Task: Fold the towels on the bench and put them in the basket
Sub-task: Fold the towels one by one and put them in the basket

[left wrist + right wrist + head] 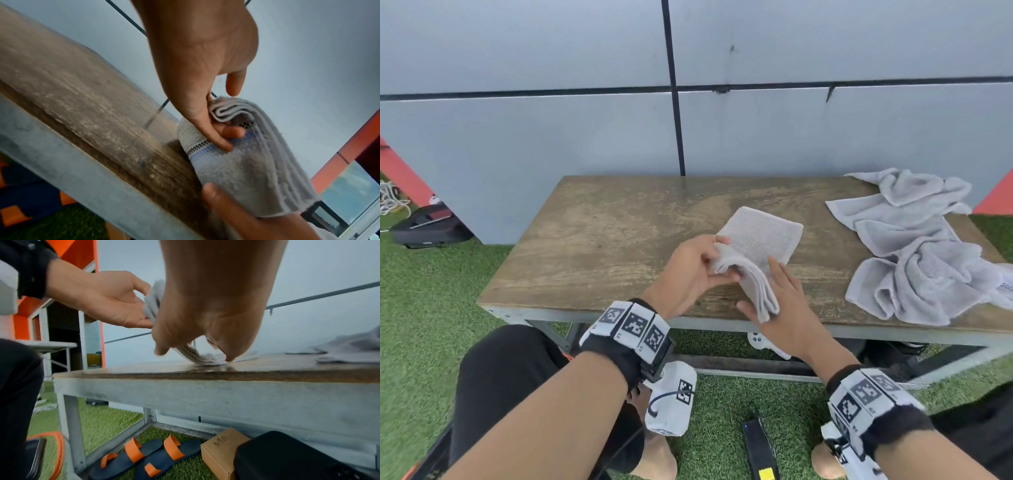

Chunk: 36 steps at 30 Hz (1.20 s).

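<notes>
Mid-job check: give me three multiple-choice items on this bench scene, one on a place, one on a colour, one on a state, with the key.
1. Where is the unfolded towel pile?
A. bench's right end
B. on the grass
C. bench's left end

2. What colour are the sandal straps under the bench?
A. green
B. orange
C. white

3. What is the left hand doing?
A. resting idle
B. pinching the folded towel
C. gripping the bench leg

Key: A, the pile lies at the right end; B, the right wrist view shows orange straps; B, thumb and fingers clamp the layered edge.
</notes>
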Each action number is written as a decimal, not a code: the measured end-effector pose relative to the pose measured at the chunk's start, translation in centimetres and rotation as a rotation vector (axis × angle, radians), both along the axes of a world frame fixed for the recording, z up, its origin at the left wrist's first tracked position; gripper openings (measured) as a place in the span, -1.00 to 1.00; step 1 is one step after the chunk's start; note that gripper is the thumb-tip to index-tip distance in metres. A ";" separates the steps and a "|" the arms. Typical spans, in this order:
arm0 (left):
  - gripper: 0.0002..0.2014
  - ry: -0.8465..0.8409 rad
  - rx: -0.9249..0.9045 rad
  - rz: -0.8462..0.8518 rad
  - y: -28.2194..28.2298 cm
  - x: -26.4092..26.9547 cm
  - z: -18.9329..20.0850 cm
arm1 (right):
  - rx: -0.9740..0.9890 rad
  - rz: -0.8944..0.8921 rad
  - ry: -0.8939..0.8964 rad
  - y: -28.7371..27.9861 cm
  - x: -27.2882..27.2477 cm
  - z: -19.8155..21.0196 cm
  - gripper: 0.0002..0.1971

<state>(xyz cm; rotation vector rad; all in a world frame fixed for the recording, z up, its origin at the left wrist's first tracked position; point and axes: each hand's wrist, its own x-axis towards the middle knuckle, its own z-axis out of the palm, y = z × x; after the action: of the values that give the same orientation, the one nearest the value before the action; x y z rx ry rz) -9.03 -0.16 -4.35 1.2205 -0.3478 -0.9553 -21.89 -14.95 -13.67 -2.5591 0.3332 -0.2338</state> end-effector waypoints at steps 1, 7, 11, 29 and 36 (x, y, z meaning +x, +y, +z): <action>-0.62 -0.004 0.009 -0.039 0.1 0.4 0.1 | 0.088 -0.030 -0.092 0.1 -0.1 0.6 -0.61; -0.63 -0.749 0.535 -0.112 0.2 2.2 -0.6 | 0.670 -0.181 -0.189 -0.2 -0.9 3.9 -0.64; -0.74 -0.676 0.483 -0.046 0.3 2.4 -1.8 | 0.664 -0.226 -0.138 -1.1 -0.4 4.5 -0.61; -0.69 -0.899 0.783 0.032 -3.6 2.6 -7.0 | 0.607 -0.509 -0.057 -2.7 1.7 2.8 -0.77; -0.60 -0.962 0.902 0.055 -5.3 3.3 -7.4 | 0.677 -0.610 -0.089 -3.4 2.3 2.0 -0.78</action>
<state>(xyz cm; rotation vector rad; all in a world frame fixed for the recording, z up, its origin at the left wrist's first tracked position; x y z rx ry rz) -5.68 -5.43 -11.79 2.4913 -0.6566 -0.3819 -19.60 -18.31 -11.63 -1.7247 0.9712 -0.3768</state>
